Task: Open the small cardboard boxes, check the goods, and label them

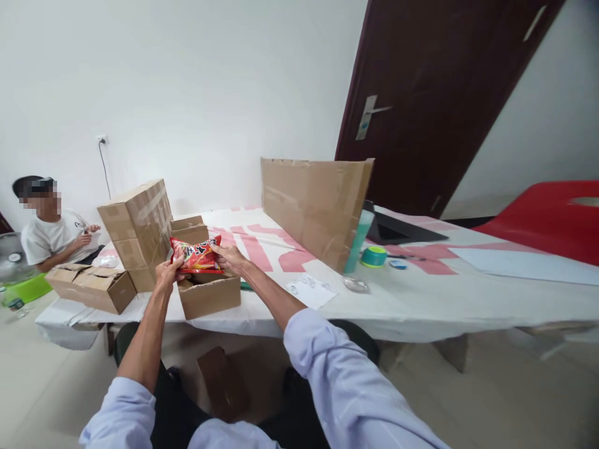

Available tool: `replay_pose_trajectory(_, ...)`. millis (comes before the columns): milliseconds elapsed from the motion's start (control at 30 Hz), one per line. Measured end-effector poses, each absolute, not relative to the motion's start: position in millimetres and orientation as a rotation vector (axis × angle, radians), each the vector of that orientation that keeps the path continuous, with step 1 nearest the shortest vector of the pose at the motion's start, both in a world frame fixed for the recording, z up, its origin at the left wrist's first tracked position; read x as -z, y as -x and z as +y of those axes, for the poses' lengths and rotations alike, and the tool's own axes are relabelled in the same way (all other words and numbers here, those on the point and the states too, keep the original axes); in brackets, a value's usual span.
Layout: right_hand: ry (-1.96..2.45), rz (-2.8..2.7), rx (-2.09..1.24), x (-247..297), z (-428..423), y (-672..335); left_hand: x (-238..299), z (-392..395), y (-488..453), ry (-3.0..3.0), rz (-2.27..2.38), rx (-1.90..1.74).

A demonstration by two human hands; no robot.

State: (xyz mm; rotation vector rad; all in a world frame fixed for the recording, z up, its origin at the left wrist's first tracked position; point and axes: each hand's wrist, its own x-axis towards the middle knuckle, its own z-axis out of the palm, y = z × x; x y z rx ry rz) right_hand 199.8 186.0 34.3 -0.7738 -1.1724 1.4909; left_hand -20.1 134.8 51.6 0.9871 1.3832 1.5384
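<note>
A shiny red snack packet (196,254) with white and dark lettering is held up by both ends. My left hand (168,273) is closed on its left end, and my right hand (230,257) grips the right end. Just under the packet stands an open cardboard box (210,300) on the table. The packet covers part of the box's opening, so its contents are mostly hidden.
A tall taped carton (140,227) and a low cardboard box (91,287) stand left. A large cardboard panel (313,206) stands upright right of centre, beside a green tape roll (373,256) and a paper sheet (311,290). Another person (58,234) sits at far left.
</note>
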Motion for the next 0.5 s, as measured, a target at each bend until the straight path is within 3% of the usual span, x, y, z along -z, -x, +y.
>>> replay_pose_trajectory(300, 0.626, -1.188, -1.487, -44, 200, -216, -75, 129, 10, -1.134, 1.324, -1.645)
replay_pose_trajectory(500, 0.650, -1.072, -1.031, -37, 256, -290, -65, 67, 18, -1.480, 1.367, -2.050)
